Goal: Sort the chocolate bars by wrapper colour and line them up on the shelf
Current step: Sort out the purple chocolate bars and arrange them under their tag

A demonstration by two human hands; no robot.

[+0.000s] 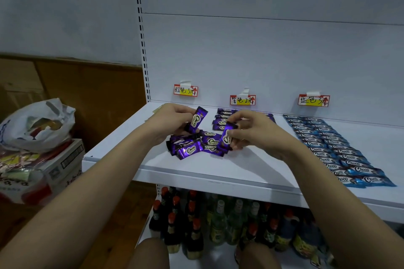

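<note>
A loose pile of purple chocolate bars (pixel 192 145) lies on the white shelf (pixel 240 166) near its front left. My left hand (pixel 172 121) grips one purple bar (pixel 196 120), tilted up above the pile. My right hand (pixel 253 130) pinches another purple bar (pixel 227 137) at the pile's right side. Behind my hands, a short row of purple bars (pixel 223 119) lies lined up under the middle label. Two long columns of blue bars (pixel 334 148) run from the back wall to the shelf's front on the right.
Three price labels (pixel 242 100) are taped to the back panel. Bottles (pixel 196 223) fill the lower shelf. At the left a white plastic bag (pixel 39 124) rests on cardboard boxes (pixel 54 166).
</note>
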